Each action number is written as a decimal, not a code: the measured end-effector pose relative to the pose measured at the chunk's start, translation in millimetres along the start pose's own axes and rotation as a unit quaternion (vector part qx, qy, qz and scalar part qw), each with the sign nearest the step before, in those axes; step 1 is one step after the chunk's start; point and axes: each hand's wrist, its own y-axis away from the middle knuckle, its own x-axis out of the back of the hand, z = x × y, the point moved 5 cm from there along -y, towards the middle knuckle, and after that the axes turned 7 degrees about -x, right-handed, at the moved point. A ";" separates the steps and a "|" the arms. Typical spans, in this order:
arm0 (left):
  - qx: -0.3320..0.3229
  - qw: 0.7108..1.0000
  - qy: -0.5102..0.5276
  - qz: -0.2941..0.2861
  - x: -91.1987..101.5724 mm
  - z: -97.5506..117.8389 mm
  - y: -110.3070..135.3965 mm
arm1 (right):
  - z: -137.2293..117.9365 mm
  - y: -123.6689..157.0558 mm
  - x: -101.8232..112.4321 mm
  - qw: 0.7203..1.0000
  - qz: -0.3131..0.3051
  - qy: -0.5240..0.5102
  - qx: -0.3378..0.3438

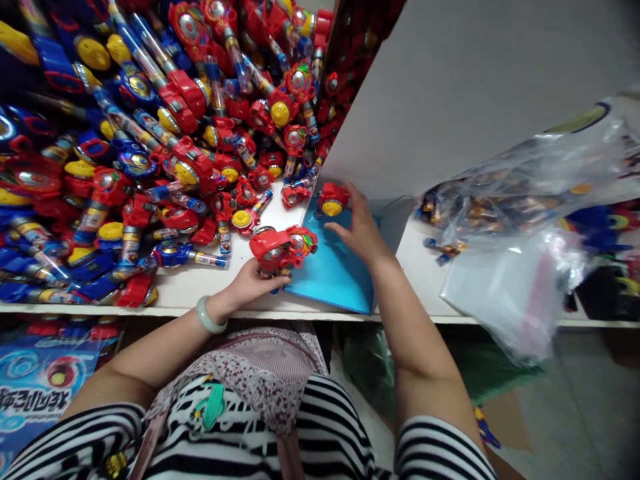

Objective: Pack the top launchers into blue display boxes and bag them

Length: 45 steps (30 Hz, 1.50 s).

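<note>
The left grip (264,277) clasps at least one red toy (270,245). The right grip (364,230) is spread, another red toy (333,199) just left of it, contact unclear; beneath lies a blue-lined box (340,273).

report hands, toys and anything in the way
Left hand holding red toys. Right hand spread beside another red toy, contact unclear. Toy pile crowding left of blue board.
</note>
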 end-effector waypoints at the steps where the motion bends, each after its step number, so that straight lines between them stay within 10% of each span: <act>1: -0.038 0.999 -0.031 0.019 3.5 5.6 -3.5 | -12.1 14.0 4.7 0.999 0.036 -0.016 -0.020; 5: -0.217 0.962 -0.162 0.037 4.3 34.5 -19.6 | -52.3 65.3 -18.9 0.979 0.008 -0.174 -0.108; 10: -0.282 0.946 -0.159 -0.026 -8.7 50.0 -25.4 | -60.3 77.9 -44.3 0.943 -0.045 -0.302 -0.132; 13: -0.229 0.971 -0.068 -0.032 -5.1 43.4 -19.6 | -47.9 72.3 -25.7 0.955 -0.005 -0.270 -0.122; 18: -0.021 0.990 -0.029 0.135 29.3 16.1 -12.7 | -27.6 58.1 11.7 0.975 0.213 -0.060 -0.011; 28: 0.042 0.988 -0.034 0.141 36.5 2.6 -12.2 | -26.3 29.3 -10.7 0.998 0.026 0.031 0.056; 33: 0.041 0.990 -0.013 0.133 21.4 -2.3 -18.8 | -18.6 27.0 -5.9 0.996 0.054 0.029 0.061; 45: -0.123 0.985 0.111 0.050 -25.5 53.3 -108.5 | -38.8 39.7 -3.6 1.000 0.005 -0.003 0.016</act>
